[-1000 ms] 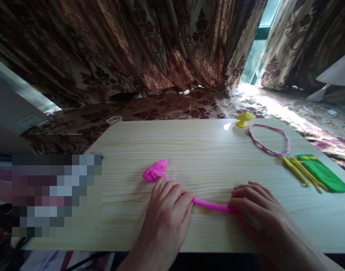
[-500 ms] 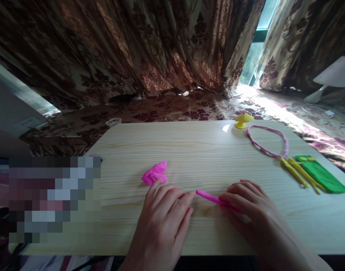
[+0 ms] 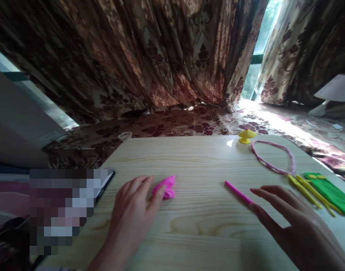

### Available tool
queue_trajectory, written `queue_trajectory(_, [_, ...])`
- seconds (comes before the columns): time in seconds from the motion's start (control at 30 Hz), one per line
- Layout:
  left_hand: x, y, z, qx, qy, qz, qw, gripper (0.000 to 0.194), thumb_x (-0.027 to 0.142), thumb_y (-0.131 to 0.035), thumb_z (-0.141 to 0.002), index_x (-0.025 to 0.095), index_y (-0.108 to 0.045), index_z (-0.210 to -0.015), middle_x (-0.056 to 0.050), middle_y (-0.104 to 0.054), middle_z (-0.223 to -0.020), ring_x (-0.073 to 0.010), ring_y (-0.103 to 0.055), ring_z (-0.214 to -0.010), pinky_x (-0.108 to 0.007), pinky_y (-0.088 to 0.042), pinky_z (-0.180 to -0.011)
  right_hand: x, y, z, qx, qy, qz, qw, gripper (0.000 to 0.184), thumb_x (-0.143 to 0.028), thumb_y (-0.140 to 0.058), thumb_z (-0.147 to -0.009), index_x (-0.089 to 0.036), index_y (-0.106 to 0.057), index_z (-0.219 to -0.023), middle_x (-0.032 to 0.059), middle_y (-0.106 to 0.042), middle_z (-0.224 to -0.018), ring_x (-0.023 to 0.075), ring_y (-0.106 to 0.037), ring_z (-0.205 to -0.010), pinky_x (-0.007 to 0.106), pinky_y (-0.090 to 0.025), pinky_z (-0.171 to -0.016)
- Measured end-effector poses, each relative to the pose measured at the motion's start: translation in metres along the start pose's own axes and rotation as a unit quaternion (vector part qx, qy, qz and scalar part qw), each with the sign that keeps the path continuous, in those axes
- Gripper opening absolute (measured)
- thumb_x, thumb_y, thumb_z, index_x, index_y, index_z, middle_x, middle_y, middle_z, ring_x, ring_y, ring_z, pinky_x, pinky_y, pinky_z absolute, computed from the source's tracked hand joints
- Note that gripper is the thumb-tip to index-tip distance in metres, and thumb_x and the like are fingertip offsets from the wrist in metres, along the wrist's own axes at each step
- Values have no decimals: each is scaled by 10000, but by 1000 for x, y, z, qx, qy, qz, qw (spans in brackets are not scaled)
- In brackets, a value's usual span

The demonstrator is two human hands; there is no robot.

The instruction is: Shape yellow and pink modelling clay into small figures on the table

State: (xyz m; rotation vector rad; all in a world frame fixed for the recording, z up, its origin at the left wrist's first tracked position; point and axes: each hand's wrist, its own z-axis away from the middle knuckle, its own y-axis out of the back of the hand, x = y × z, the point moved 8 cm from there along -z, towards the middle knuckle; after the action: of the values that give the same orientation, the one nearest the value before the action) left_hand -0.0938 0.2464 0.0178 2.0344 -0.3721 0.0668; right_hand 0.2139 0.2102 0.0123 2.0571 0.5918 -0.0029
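A flattened, crumpled lump of pink modelling clay (image 3: pixel 169 187) lies on the table left of the middle. My left hand (image 3: pixel 135 203) is at its left side, fingers apart, the thumb overlapping the lump in view; whether it touches cannot be made out. A thin, straight pink clay roll (image 3: pixel 237 191) rests on the table to the right. At its near end is my right hand (image 3: pixel 288 214), thumb and forefinger spread apart with nothing gripped between them. The thumb tip is beside or just touching the roll's end.
On the wooden table (image 3: pixel 189 158) at the right lie a pink twisted ring (image 3: pixel 254 153), yellow forked strips (image 3: pixel 305 192) and a green flat piece (image 3: pixel 330 194). A yellow footed shape (image 3: pixel 246 136) stands at the far edge. A lamp (image 3: pixel 335 88) stands beyond, right.
My left hand has moved left from the table's middle to the pink lump. My right hand has opened and drawn back right, leaving the pink roll on the table. The view has tilted up.
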Motion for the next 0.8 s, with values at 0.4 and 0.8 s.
queue_trajectory(0.4, [47, -34, 29, -114, 266, 553, 781, 417, 328, -644, -754, 222, -507, -1133, -54, -638, -1030, -200, -618, -904, -318, -475, -798, -89, -45, -17, 13, 30, -275, 961, 383, -170, -611, -783, -198, -521, -1154, 82, -620, -1001, 195, -640, -882, 281, -560, -723])
queue_trajectory(0.8, [66, -51, 44, -132, 313, 681, 649, 462, 375, -632, -774, 217, -524, -1193, -79, -673, -1068, -242, -616, -1006, -349, -420, -930, -90, -51, -19, 41, -54, -456, 888, 272, -91, -573, -786, -209, -581, -1031, 29, -590, -825, 150, -601, -726, 254, -531, -648])
